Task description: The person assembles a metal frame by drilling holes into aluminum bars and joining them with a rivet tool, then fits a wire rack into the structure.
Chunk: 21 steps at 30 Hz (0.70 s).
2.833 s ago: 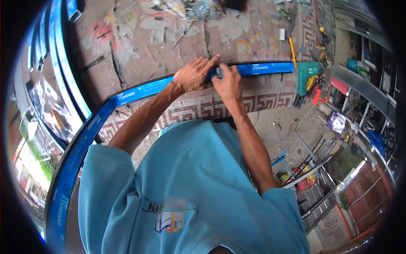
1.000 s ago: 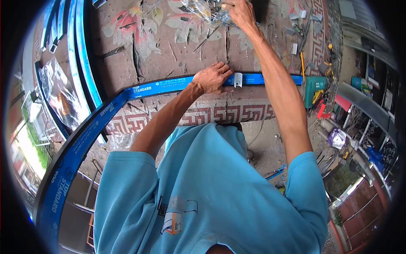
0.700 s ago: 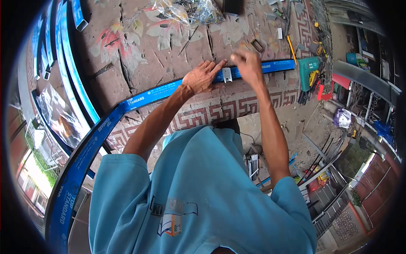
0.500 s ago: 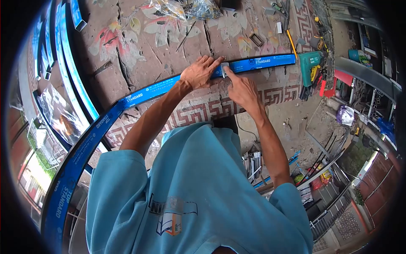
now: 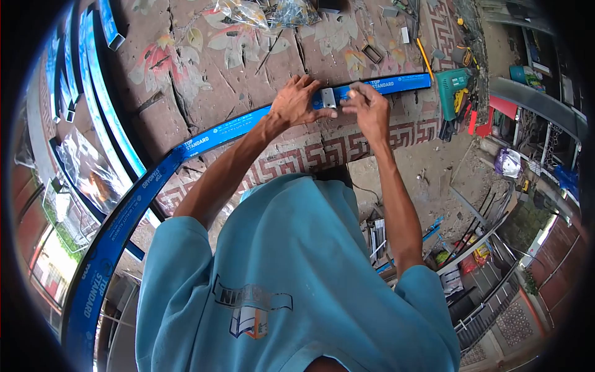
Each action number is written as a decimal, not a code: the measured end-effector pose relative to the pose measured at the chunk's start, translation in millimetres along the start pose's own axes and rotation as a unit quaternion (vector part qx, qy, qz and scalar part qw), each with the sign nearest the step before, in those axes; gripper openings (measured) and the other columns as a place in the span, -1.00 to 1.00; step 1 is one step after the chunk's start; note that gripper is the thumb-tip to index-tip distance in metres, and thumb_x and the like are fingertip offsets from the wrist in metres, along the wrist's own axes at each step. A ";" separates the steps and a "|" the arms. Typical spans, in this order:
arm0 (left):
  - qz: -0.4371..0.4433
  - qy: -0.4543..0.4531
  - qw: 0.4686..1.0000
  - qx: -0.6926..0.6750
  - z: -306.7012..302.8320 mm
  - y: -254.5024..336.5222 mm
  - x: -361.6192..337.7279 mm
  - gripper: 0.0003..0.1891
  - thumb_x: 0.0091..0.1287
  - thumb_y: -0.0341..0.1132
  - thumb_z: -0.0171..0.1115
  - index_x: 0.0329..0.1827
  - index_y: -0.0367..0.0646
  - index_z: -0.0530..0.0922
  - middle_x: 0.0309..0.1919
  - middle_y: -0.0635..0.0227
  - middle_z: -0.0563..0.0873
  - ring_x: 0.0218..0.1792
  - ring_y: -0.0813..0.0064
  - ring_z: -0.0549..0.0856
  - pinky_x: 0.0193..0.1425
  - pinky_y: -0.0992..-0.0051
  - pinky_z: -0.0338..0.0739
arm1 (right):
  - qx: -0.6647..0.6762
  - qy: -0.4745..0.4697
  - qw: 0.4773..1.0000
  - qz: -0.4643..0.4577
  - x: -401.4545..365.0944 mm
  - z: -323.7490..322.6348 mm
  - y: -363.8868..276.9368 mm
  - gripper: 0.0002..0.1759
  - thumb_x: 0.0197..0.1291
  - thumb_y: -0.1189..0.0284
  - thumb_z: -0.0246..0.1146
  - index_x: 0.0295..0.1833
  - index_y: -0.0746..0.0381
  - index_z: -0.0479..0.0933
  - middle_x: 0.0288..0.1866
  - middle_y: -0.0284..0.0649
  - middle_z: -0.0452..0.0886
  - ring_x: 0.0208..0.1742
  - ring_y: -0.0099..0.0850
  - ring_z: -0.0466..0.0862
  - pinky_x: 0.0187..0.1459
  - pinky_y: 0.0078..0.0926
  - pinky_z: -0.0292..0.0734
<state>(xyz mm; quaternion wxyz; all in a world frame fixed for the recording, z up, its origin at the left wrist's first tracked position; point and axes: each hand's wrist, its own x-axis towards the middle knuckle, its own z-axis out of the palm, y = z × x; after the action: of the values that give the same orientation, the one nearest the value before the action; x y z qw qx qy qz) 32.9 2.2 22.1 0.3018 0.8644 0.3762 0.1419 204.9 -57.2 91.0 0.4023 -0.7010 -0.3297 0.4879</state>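
A long aluminium profile (image 5: 238, 126) in blue "TOP STANDARD" film lies across the worktop and curves out of view at lower left in the fisheye picture. My left hand (image 5: 295, 103) grips it, with fingers over the far edge and the thumb stretched along the near edge. Just right of that hand, a small pale metal bracket (image 5: 328, 98) sits on the profile, close to the thumb tip. My right hand (image 5: 372, 113) hovers over the profile to the right of the bracket. Its fingers are bent, apart and slightly blurred, with nothing visible in them.
A green power drill (image 5: 453, 93) lies at the profile's right end, beside a yellow pencil-like stick (image 5: 424, 56). A short rectangular tube piece (image 5: 372, 54) and a plastic bag (image 5: 251, 13) lie farther back. More blue profiles (image 5: 102, 102) are on the left. The worktop (image 5: 223, 80) is cracked.
My right hand has lifted off the bracket and moved right, its pointing finger now bent. The left thumb has come out toward the bracket, which is now uncovered.
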 end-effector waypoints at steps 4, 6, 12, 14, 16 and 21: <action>0.002 0.030 0.999 0.030 3.6 6.1 2.1 -0.17 -0.01 0.44 0.20 0.06 -0.16 0.59 -0.12 0.21 0.58 -0.03 0.19 0.54 0.14 0.28 0.42 | -0.176 0.047 0.972 -0.146 12.4 20.4 16.1 -0.84 0.16 0.55 0.24 -0.14 0.32 0.62 -0.21 -0.13 0.66 -0.23 -0.31 0.65 -0.19 -0.36 0.54; -0.007 0.011 1.000 0.019 2.8 5.2 1.5 -0.22 0.00 0.35 0.26 0.06 -0.16 0.58 -0.12 0.22 0.59 -0.02 0.19 0.55 0.14 0.27 0.43 | -0.272 0.069 0.932 -0.229 11.5 25.4 22.7 -0.85 0.11 0.55 0.27 -0.17 0.29 0.63 -0.21 -0.20 0.64 -0.08 -0.18 0.56 -0.02 -0.30 0.46; 0.006 0.063 0.998 -0.023 3.7 3.7 0.0 -0.35 0.05 0.18 0.34 0.02 -0.17 0.58 -0.14 0.21 0.62 -0.06 0.19 0.59 0.07 0.28 0.48 | -0.327 0.115 0.888 -0.300 14.2 26.9 35.2 -0.87 0.09 0.53 0.28 -0.20 0.24 0.61 -0.24 -0.21 0.60 -0.14 -0.19 0.53 -0.05 -0.28 0.44; 0.005 0.072 0.996 -0.042 3.0 4.0 0.1 -0.38 0.06 0.16 0.35 0.01 -0.18 0.57 -0.16 0.21 0.62 -0.08 0.18 0.60 0.05 0.29 0.49 | -0.304 0.110 0.906 -0.272 16.1 25.3 36.7 -0.87 0.10 0.52 0.28 -0.20 0.24 0.61 -0.24 -0.21 0.60 -0.14 -0.18 0.53 -0.05 -0.28 0.44; 0.019 0.081 0.996 -0.043 3.8 2.9 0.4 -0.46 0.12 0.09 0.33 -0.03 -0.18 0.58 -0.19 0.20 0.63 -0.12 0.18 0.61 0.02 0.30 0.51 | -0.310 0.088 0.903 -0.284 16.5 24.1 36.9 -0.88 0.09 0.50 0.30 -0.22 0.25 0.59 -0.25 -0.20 0.60 -0.15 -0.18 0.53 -0.06 -0.28 0.43; -0.003 0.081 0.995 -0.062 1.7 0.6 -1.2 -0.57 0.16 -0.02 0.30 -0.07 -0.17 0.59 -0.20 0.17 0.63 -0.12 0.13 0.61 0.01 0.28 0.52 | -0.317 0.121 0.883 -0.325 18.8 31.7 40.0 -0.88 0.07 0.51 0.32 -0.29 0.24 0.52 -0.29 -0.17 0.58 -0.16 -0.16 0.54 -0.14 -0.22 0.45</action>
<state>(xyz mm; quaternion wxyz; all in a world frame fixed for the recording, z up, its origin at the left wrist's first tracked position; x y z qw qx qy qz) 33.3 0.3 21.1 0.3236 0.8285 0.3928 0.2335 183.4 -51.8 41.3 0.3315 -0.6984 -0.6245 0.1109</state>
